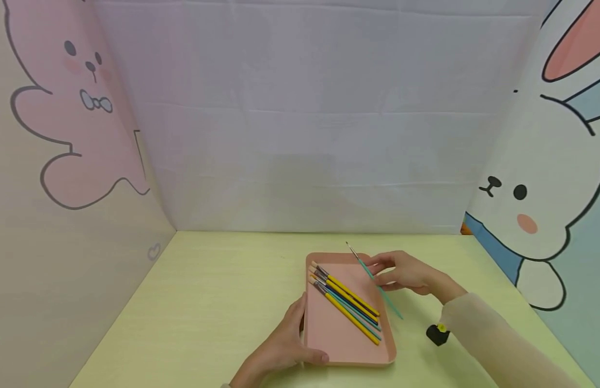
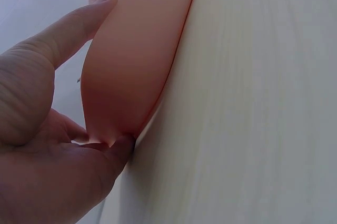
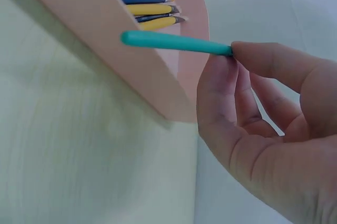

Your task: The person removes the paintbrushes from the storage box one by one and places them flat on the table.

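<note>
A pink tray [image 1: 339, 345] lies on the table, holding several paintbrushes [image 1: 351, 318] with yellow, teal and dark blue handles, laid slantwise side by side. My left hand [image 1: 283, 342] grips the tray's near left corner, thumb over the rim; the left wrist view shows fingers around the tray wall [image 2: 134, 45]. Between thumb and fingertips, my right hand [image 1: 404, 274] pinches a thin teal paintbrush [image 3: 168, 42]. That brush is held over the tray's right edge, bristles pointing to the far left and handle end towards me.
A small black object with a yellow top [image 1: 437, 334] is by the right sleeve [image 1: 489, 328]. Behind the pale yellow table [image 1: 222, 291] hangs a white cloth [image 1: 305, 134]. Side panels carry a cartoon bear [image 1: 82, 134] and a cartoon rabbit [image 1: 542, 161].
</note>
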Tool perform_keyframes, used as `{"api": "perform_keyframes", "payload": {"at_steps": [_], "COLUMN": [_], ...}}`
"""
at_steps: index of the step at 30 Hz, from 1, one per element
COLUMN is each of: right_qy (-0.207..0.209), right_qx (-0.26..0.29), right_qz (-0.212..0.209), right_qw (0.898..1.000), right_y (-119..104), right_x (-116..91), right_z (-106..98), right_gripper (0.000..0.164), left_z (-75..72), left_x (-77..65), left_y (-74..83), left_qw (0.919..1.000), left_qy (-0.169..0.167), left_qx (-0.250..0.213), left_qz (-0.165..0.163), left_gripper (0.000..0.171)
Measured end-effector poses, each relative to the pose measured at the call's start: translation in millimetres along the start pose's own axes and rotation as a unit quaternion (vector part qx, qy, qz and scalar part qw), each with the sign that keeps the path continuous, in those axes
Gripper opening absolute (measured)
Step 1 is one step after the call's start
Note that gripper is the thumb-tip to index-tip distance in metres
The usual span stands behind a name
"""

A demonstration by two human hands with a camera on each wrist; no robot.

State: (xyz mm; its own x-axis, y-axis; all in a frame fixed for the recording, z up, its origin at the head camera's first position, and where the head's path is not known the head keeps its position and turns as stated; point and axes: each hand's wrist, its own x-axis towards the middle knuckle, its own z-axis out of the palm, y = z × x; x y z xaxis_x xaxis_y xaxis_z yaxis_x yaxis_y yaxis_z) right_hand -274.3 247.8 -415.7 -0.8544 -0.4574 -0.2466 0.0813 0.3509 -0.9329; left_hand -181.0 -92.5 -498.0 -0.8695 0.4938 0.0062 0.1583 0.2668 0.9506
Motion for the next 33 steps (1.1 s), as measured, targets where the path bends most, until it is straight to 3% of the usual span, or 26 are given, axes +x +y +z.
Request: {"api": "perform_keyframes", "payload": {"at_steps": [7,19,33], "right_qy": [0.029,0.057,0.118], "right_qx": [0.018,0.038,0.036], "right_qz": [0.0,0.011,0.063], "right_qw": [0.999,0.998,0.99], "right_y": [15,46,64], "right_x": [-19,-32,-39], "right_z": [-10,-17,-13], "right_gripper": [0.061,0.062,0.06], "left_z": [-0.1,-0.7,-1.4], "left_x": [-0.9,-1.3,-1.0], "left_y": [1.0,3.2,3.6], "left_qw": [0.9999,0.9997,0.9993], "left_qy": [0.003,0.004,0.006], "left_qx": [0.013,0.021,0.03], "left_qz": [-0.002,-0.012,-0.024], "left_gripper": [0.142,0.143,0.143]}}
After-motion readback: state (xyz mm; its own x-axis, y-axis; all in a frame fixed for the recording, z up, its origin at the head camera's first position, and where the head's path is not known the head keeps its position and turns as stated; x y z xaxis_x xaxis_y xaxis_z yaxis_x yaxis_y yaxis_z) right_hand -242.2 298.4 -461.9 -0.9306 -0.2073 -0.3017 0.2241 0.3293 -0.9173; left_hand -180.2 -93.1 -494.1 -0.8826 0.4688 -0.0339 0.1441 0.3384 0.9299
